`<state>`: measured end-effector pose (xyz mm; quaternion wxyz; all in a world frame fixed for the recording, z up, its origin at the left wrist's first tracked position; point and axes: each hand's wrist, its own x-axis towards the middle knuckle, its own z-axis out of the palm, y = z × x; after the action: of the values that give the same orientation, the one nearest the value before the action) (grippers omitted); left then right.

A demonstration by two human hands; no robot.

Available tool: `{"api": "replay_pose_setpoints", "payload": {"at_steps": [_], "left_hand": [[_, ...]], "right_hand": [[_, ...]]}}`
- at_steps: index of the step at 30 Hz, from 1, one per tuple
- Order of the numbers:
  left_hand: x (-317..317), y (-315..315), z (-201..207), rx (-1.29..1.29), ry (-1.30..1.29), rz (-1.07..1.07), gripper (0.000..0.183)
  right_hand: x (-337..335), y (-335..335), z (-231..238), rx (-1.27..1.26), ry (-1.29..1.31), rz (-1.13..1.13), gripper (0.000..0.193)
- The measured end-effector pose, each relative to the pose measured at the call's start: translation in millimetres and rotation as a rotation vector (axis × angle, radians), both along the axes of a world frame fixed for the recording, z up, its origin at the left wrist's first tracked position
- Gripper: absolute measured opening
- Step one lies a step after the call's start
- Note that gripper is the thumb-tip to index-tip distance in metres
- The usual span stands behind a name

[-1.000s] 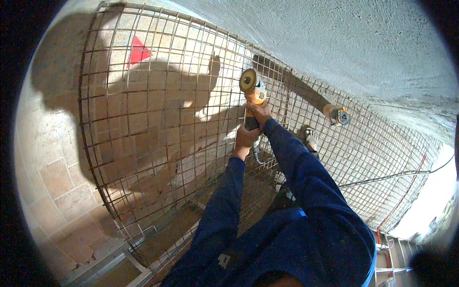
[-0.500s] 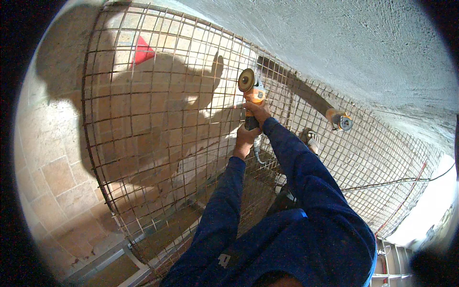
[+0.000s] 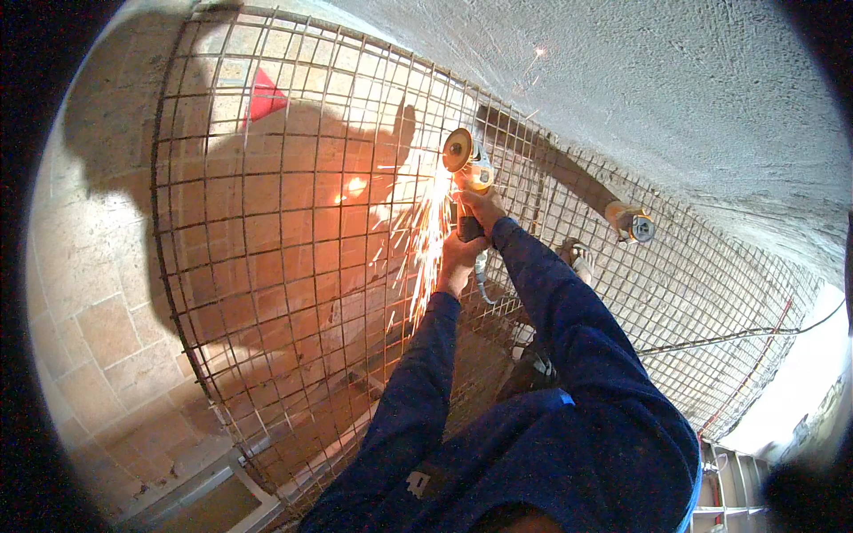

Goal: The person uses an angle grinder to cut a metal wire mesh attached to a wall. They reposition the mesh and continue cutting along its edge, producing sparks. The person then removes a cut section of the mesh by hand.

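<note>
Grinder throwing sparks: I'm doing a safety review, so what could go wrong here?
Sparks stream close by the bare left hand and could burn it. The disc of the grinder, its face exposed, might snag on the wire mesh and kick.

Just above the centre of the frame, the right hand (image 3: 482, 208) and, below it, the left hand (image 3: 457, 258) grip an angle grinder (image 3: 478, 174), sparks (image 3: 427, 247) streaming downward over the wire mesh (image 3: 154, 185). A red triangular piece (image 3: 265, 96) shows through the mesh at upper left; a rough grey wall (image 3: 693, 98) fills the upper right.
</note>
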<state>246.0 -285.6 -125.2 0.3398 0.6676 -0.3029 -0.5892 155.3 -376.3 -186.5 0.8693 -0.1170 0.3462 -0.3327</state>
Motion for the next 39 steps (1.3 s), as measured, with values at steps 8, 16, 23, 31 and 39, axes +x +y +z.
{"api": "replay_pose_setpoints", "payload": {"at_steps": [8,16,23,31,39], "left_hand": [[5,8,-5,-0.037,0.069,-0.053,0.034],[-7,4,-3,-0.094,0.134,0.072,0.035],[11,23,-20,-0.026,0.141,-0.066,0.024],[1,15,-21,-0.176,0.106,-0.048,0.034],[2,26,-4,-0.112,-0.106,-0.026,0.027]], "right_hand": [[14,0,-5,-0.005,0.107,-0.088,0.029],[15,3,-27,-0.344,0.2,-0.173,0.039],[24,5,-56,-0.108,0.056,-0.021,0.067],[10,1,-4,0.023,0.113,-0.153,0.029],[13,5,-24,-0.142,0.151,-0.047,0.028]]}}
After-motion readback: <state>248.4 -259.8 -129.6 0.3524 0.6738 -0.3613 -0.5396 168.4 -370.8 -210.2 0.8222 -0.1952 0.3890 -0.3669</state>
